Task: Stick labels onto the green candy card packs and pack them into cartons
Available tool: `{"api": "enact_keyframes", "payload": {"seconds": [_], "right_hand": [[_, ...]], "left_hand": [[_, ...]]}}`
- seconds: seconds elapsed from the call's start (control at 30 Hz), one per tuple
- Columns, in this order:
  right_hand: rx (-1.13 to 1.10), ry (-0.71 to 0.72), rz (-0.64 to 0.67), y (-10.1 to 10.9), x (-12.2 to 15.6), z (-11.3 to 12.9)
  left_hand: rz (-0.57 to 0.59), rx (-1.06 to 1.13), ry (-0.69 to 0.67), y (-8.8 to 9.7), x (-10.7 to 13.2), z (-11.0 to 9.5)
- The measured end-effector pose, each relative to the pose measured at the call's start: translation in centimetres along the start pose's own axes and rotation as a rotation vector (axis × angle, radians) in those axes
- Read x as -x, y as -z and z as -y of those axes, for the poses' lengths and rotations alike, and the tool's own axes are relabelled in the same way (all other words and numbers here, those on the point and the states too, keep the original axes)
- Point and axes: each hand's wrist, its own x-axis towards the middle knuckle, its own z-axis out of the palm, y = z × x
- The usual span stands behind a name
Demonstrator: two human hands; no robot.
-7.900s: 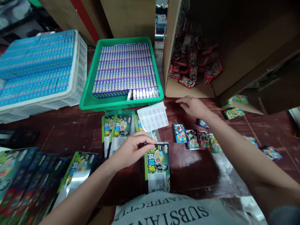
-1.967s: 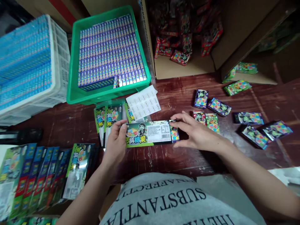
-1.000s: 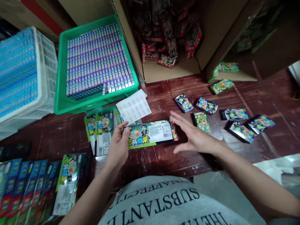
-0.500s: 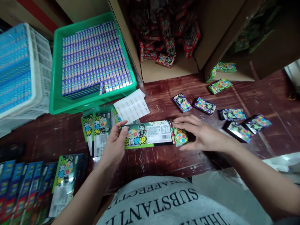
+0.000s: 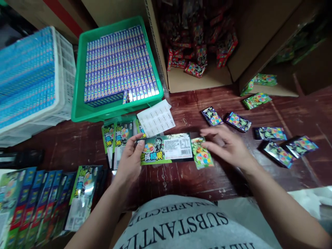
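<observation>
My left hand [image 5: 131, 152] is closed on the left end of a long flat candy packet [image 5: 166, 148], thumb on top. The packet is green and black, with a white printed panel and a barcode. Just past its right end a small green candy box [image 5: 202, 154] lies tilted. My right hand [image 5: 225, 147] is beside that box, thumb and fingers apart, the fingertips close to its right edge; whether they touch it I cannot tell. Above the packet lies a white sheet of stickers [image 5: 157, 119], partly over similar packets [image 5: 123, 135].
A green crate [image 5: 77, 100] of purple boxes and a white crate [image 5: 64, 65] of blue ones stand at the left. Cardboard cartons [image 5: 199, 83] with red and green boxes are at the back. Several dark boxes [image 5: 269, 133] lie at right; filled packets [image 5: 83, 193] stand lower left.
My right hand has let go of the small green box and spread its fingers. The box has turned askew at the packet's end. The view has shifted left; my left hand keeps its grip.
</observation>
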Motion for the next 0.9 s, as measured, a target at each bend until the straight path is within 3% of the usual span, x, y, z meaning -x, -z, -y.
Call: {"api": "enact_keyframes", "payload": {"seconds": [0.1,0.2,0.3,0.47,0.53,0.6,0.7,0.77,0.9], "right_hand": [[-0.097,-0.178,-0.325,-2.3,0.1,0.7],[-0.154,-0.352,-0.420,-4.0,0.8,1.1],[-0.003,-0.412,-0.308,-3.2,2.7,0.8],[0.487,-0.353,0.152,-0.8,6.1,1.1],[0.514,-0.321,0.200,-0.6,6.4,1.6],[0.394,-0.326,0.184,-0.7,6.3,2.3],[-0.051,-0.327,0.101,-1.3,5.3,3.7],[-0.286,-0.292,-0.061,-2.7,4.4,4.6],[-0.228,-0.308,-0.430,-6.7,2.9,5.7]], "left_hand": [[-0.016,0.016,-0.022,0.0,0.2,0.2],[-0.060,0.031,-0.064,0.4,0.3,0.6],[-0.158,-0.029,-0.170,1.6,0.4,0.9],[-0.222,-0.188,-0.323,3.5,0.8,1.3],[-0.189,-0.192,-0.304,3.4,1.1,1.4],[-0.160,-0.188,-0.281,2.9,1.4,1.7],[-0.113,-0.109,-0.203,2.0,2.0,2.0],[-0.069,-0.030,-0.125,1.3,2.5,2.3],[-0.049,0.053,-0.091,-0.3,3.7,2.7]]}}
